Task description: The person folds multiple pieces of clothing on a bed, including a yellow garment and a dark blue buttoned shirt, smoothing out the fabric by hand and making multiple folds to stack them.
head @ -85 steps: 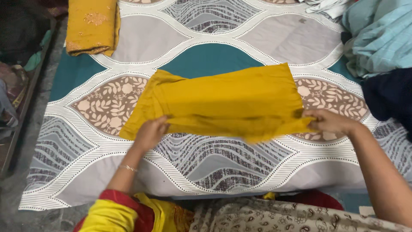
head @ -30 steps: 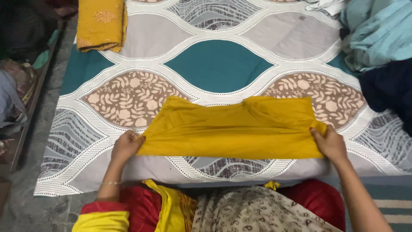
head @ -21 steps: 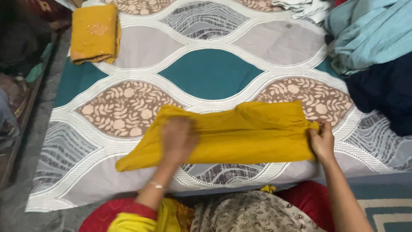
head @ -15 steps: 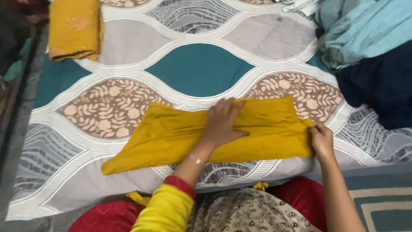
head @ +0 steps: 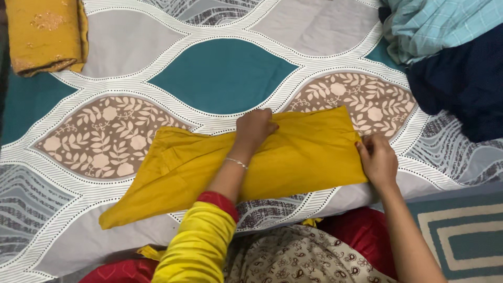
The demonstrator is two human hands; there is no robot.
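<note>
On the patterned bedsheet (head: 220,73), close to its near edge, lies a mustard-yellow cloth (head: 304,157). It is folded into a long strip. Its long side runs from left to right, but it is tilted — the left end sits lower and nearer to the person, and the right end sits higher up the sheet. The left end comes to a point that aims down and to the left. The right end is cut straight.

The left hand (head: 254,127) reaches across the middle of the cloth and rests on its far edge. Its fingers are curled down onto the cloth. I cannot tell if they pinch the edge or just press on it. A thin bangle (head: 237,163) shows on that wrist, and the yellow sleeve (head: 196,241) ends in a red cuff.

The right hand (head: 378,160) is at the straight right end of the cloth. Its fingers are closed on that edge, pinching it.

Far off at the top left is a second folded yellow cloth (head: 44,31) with small shiny dots. At the top right sits a light blue cloth (head: 440,26), and just below it a dark navy cloth (head: 461,89) — both are well apart from the hands.
</note>
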